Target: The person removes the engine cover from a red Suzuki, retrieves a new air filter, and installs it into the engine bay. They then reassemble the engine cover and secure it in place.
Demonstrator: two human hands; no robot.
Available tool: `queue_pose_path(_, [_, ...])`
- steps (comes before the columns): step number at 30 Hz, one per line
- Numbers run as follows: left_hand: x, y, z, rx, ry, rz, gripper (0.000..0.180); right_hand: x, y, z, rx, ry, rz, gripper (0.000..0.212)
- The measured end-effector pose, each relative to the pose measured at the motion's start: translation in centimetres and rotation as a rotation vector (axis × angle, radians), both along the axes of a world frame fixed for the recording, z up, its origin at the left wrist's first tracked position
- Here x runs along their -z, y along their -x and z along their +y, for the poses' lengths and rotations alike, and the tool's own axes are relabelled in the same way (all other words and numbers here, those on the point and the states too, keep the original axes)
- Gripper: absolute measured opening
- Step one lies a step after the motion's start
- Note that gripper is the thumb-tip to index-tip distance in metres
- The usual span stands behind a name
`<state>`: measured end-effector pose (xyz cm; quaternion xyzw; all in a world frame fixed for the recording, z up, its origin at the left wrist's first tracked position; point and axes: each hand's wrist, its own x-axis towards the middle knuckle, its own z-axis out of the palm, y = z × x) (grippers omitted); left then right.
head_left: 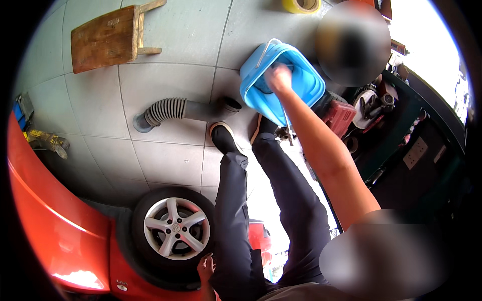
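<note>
My right arm reaches forward into a light blue bucket on the tiled floor, just beyond my feet. Inside its mouth is my right hand, smeared by motion, so its fingers and anything in them cannot be made out. Something darker blue shows at the bucket's bottom by the hand. A thin pale handle arches over the bucket's far left rim. Low in the view, my left hand hangs loosely bent beside the tyre of a red car, and nothing shows in it. The silver wheel rim faces up at me.
A ribbed black hose lies left of the bucket, close to my shoe. Farther left is a wooden stool on its side. The red car body fills the lower left. Tools and a red case crowd a dark cabinet at right.
</note>
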<state>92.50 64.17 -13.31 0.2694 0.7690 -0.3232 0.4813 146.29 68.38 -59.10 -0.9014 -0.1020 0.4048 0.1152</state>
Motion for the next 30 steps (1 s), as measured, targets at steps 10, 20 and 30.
queue_pose_path(10, [2.6,-2.0,1.2,-0.011,-0.017,0.050,0.036,5.6,-2.5,-0.2,0.018,-0.083,-0.217,0.033])
queue_pose_path(20, [2.2,-0.7,0.7,0.123,-0.094,-0.156,0.031,-10.2,-1.8,-8.4,0.769,-0.439,0.522,0.021])
queue_pose_path(30, [-0.9,-10.4,9.5,0.168,-0.609,-0.360,0.028,-38.8,11.4,-7.1,0.225,-0.347,0.954,0.017])
